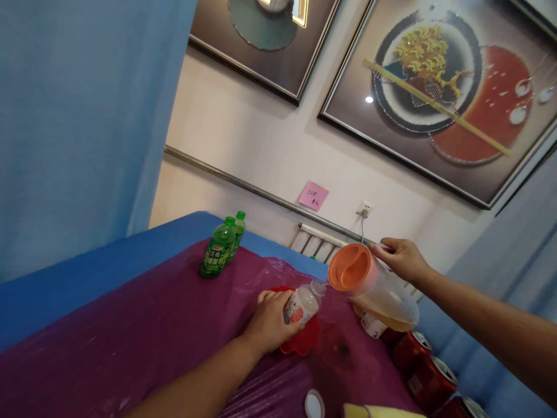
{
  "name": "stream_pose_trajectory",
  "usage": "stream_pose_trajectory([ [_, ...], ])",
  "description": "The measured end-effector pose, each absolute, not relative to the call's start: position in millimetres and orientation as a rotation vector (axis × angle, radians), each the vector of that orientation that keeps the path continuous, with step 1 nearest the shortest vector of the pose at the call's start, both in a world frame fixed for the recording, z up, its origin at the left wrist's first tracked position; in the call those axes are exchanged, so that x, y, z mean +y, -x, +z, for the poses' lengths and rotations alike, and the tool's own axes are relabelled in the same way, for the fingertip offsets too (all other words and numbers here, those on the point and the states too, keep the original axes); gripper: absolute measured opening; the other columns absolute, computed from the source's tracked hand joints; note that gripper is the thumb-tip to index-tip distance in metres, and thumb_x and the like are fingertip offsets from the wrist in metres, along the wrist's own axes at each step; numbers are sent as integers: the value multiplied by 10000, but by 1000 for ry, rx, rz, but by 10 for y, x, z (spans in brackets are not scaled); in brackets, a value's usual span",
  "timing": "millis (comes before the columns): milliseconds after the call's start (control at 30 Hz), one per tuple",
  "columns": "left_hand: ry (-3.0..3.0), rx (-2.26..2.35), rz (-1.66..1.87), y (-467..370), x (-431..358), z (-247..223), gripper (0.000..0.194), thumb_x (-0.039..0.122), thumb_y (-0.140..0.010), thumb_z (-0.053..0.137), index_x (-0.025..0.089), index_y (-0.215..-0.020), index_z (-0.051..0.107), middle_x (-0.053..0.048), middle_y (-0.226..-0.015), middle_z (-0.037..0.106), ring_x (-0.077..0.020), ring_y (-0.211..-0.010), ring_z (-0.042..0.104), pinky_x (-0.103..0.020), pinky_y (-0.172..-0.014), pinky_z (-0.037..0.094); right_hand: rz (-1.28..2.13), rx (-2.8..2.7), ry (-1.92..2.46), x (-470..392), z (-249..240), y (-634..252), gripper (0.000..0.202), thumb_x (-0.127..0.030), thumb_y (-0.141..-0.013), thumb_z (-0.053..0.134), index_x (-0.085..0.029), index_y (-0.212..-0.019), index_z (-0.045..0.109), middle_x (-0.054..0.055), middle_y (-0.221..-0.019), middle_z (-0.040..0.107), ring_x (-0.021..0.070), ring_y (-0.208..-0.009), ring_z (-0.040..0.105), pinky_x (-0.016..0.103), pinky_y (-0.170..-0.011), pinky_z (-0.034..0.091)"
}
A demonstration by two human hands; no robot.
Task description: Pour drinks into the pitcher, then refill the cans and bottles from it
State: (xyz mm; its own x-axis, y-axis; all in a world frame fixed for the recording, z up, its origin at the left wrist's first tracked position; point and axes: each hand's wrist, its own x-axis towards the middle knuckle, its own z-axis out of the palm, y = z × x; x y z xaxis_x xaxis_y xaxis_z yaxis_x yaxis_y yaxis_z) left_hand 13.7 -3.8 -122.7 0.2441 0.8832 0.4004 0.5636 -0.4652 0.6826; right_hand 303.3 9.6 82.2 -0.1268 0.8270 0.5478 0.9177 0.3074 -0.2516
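My left hand (272, 322) is wrapped around a small clear bottle (306, 302) with a fruit-patterned label, whose uncapped mouth points up and to the right. A red scalloped dish (302, 342) lies below and behind it. With fingers closed on its handle, my right hand (402, 258) holds up a clear pitcher (387, 299) with an orange lid (350, 267). The pitcher is tipped toward the bottle, its spout side close to the bottle's mouth, and pale yellowish liquid lies along its lower side. Whether liquid is flowing is hard to make out.
Two green bottles (217, 248) stand at the far side of the purple table cover (143, 325). Several red cans (430, 380) line the right edge. A round white cap (314, 403) and a yellow cloth-like item (378, 412) lie at the near edge. A metal rail (252, 187) crosses the wall.
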Motion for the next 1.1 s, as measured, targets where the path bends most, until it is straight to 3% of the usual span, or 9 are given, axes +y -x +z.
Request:
stream_pose_trajectory([
  [1100,-2118,1309,1134,-148,-43,-1251,582,408,-646,820,261,-1182,647,-39,-1168,726,-285,-1130,618,-438,-1067,339,-169,-1981,1583,90,821,-3006,558,-687,-800,535,-246,-565,287,-59,-562,220,101,-531,250,264,-476,194],
])
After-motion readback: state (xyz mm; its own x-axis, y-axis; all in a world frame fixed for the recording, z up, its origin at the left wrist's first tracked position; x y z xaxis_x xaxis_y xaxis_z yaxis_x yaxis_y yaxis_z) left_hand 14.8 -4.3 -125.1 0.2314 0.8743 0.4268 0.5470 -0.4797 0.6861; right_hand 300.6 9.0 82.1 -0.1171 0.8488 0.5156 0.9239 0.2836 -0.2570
